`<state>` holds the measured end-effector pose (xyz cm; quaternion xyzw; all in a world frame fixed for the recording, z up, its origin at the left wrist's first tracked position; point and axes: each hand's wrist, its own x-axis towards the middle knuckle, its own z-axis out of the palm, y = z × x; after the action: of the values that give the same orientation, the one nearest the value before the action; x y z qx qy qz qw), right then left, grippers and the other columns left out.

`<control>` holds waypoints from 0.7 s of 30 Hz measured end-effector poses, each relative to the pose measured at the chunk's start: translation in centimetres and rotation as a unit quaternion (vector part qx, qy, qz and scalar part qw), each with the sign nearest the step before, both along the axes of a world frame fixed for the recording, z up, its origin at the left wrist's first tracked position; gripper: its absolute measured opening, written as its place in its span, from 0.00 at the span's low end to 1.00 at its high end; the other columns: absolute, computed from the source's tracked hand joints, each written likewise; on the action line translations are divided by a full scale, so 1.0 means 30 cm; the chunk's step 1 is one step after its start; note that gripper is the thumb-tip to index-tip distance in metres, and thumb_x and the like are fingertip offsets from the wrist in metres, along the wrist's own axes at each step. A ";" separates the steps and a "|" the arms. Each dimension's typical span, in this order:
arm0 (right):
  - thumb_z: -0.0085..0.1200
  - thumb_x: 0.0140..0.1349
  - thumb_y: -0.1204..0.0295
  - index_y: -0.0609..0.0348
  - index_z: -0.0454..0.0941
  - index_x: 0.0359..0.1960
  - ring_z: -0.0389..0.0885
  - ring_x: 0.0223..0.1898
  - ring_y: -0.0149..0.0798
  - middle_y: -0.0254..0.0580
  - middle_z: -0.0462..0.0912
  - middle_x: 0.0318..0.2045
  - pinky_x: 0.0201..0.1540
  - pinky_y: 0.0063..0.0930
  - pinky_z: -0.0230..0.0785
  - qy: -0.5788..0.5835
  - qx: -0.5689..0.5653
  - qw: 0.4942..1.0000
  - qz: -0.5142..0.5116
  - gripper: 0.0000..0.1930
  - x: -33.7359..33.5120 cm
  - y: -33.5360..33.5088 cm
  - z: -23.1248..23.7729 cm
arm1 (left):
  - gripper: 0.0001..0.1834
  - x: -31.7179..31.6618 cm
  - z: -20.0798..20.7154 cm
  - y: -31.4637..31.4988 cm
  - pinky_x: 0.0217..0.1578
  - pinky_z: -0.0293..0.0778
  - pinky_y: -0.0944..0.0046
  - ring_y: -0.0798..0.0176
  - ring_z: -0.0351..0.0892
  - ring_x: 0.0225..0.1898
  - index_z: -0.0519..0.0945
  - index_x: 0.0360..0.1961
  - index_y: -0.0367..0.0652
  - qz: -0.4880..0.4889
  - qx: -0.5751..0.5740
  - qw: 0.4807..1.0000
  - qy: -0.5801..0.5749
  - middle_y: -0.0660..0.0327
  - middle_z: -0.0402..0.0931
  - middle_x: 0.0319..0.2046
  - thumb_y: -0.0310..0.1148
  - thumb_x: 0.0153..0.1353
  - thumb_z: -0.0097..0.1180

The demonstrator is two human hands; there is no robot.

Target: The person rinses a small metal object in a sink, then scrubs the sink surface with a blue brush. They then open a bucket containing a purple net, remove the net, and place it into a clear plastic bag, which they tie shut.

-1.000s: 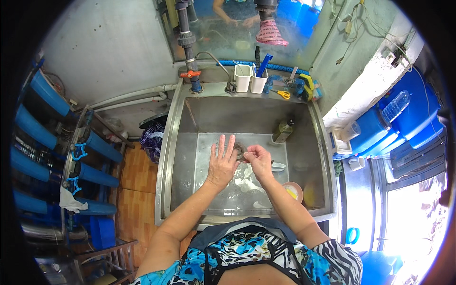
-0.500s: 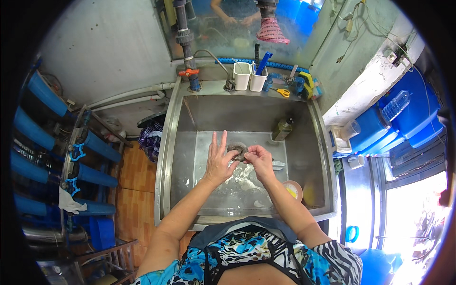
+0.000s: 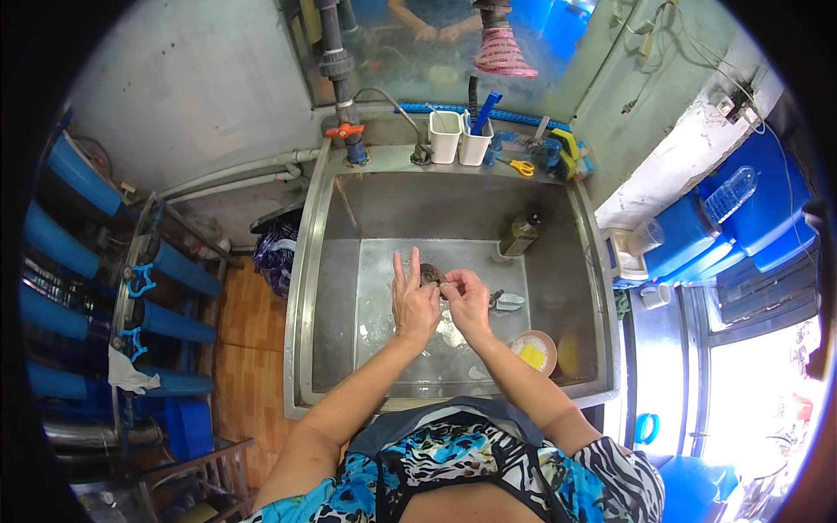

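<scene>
Over the floor of the steel sink (image 3: pixel 309 261), my two hands meet around a small round dark-grey piece (image 3: pixel 429 274). Its kind I cannot make out, since the fingers cover much of it. My left hand (image 3: pixel 413 305) has two fingers stretched upward, while the thumb and the others are curled against the piece. Right beside it, my right hand (image 3: pixel 469 307) pinches the piece with its fingertips. A pale, scoop-like object with a dark end (image 3: pixel 508 302) lies close to the right hand. Nearer me on the right sits a pinkish bowl (image 3: pixel 548 345) with a yellow sponge (image 3: pixel 532 355) in it.
A dark-green bottle (image 3: pixel 520 235) stands in the sink's far right corner. Along the back ledge are two white holders (image 3: pixel 445 139), yellow scissors (image 3: pixel 521 167) and a tap with an orange handle (image 3: pixel 345 131). Blue cylinders (image 3: pixel 179 318) line the left side.
Both hands have come closer together around the round piece, covering more of it. The right forearm has shifted, showing more of the bowl, the sponge and the pale object.
</scene>
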<state>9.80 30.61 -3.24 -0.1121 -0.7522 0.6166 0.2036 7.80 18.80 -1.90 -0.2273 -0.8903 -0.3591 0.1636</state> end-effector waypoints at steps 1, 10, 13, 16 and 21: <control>0.57 0.52 0.81 0.64 0.77 0.34 0.75 0.26 0.27 0.37 0.78 0.27 0.30 0.22 0.71 0.006 0.027 1.000 -0.006 0.07 0.006 -0.004 0.000 | 0.06 0.002 -0.008 0.007 0.63 0.55 0.43 0.34 0.45 0.69 0.85 0.28 0.36 0.013 0.018 1.000 -0.012 0.47 0.50 0.69 0.27 0.51 0.58; 0.58 0.52 0.81 0.63 0.76 0.33 0.74 0.26 0.32 0.41 0.76 0.27 0.30 0.26 0.69 0.053 0.138 0.989 0.007 0.07 0.043 -0.031 -0.026 | 0.06 -0.109 -0.108 -0.028 0.67 0.44 0.53 0.52 0.50 0.70 0.86 0.25 0.37 0.056 0.264 0.858 -0.437 0.48 0.81 0.42 0.27 0.46 0.63; 0.57 0.52 0.82 0.64 0.76 0.33 0.74 0.26 0.37 0.44 0.75 0.27 0.30 0.28 0.69 0.075 0.162 0.984 0.021 0.07 0.049 -0.034 -0.024 | 0.06 -0.126 -0.136 -0.045 0.65 0.50 0.54 0.50 0.49 0.70 0.86 0.25 0.35 0.033 0.285 0.833 -0.473 0.49 0.82 0.38 0.26 0.45 0.63; 0.57 0.52 0.83 0.65 0.75 0.33 0.75 0.26 0.38 0.45 0.75 0.27 0.30 0.29 0.69 0.078 0.179 0.980 0.025 0.07 0.058 -0.038 -0.020 | 0.07 -0.147 -0.156 -0.054 0.64 0.52 0.56 0.50 0.51 0.69 0.85 0.26 0.33 -0.002 0.271 0.831 -0.486 0.50 0.82 0.37 0.26 0.45 0.63; 0.56 0.54 0.83 0.64 0.75 0.34 0.79 0.27 0.39 0.44 0.77 0.28 0.28 0.30 0.72 0.061 0.135 0.988 0.035 0.06 0.051 -0.033 -0.034 | 0.07 -0.165 -0.156 -0.053 0.63 0.52 0.56 0.50 0.51 0.69 0.85 0.27 0.34 -0.039 0.268 0.812 -0.517 0.48 0.81 0.41 0.27 0.47 0.63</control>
<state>11.33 29.63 -4.25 -0.0194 -0.8180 0.5218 0.2412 2.86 17.21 -6.59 0.0099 -0.7025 -0.6538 -0.2809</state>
